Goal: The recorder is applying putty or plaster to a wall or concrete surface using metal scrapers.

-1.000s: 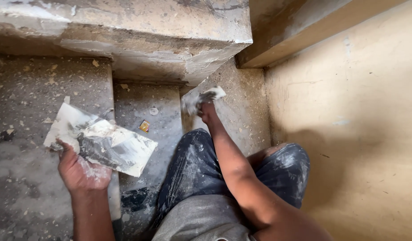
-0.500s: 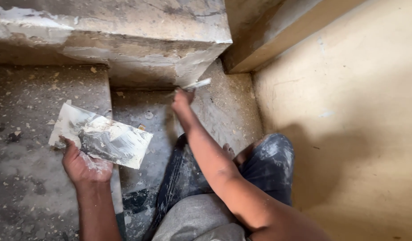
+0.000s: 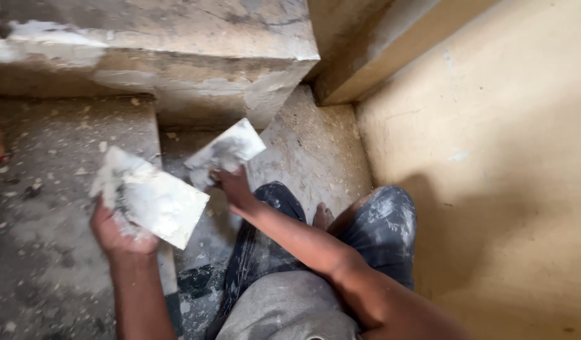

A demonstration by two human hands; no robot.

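Observation:
My left hand (image 3: 117,232) grips a flat rectangular plate (image 3: 153,198) smeared with grey-white putty, held at the left over a concrete step. My right hand (image 3: 232,184) holds a wide putty knife (image 3: 226,151), its blade coated with putty and turned face up just right of the plate. The blade hangs in front of the lower face of a concrete stair block (image 3: 177,63). My knees in paint-stained dark trousers (image 3: 378,226) are below the right arm.
Rough concrete steps (image 3: 57,157) covered in dust and chips fill the left side. A plastered yellowish wall (image 3: 504,157) runs down the right. A patch of dusty floor (image 3: 309,151) lies between the stair block and the wall. A bare foot (image 3: 322,216) shows between my knees.
My right hand has pulled the putty knife back from the stair block's edge toward the plate, and the blade now faces up. The left hand has raised the plate closer to it.

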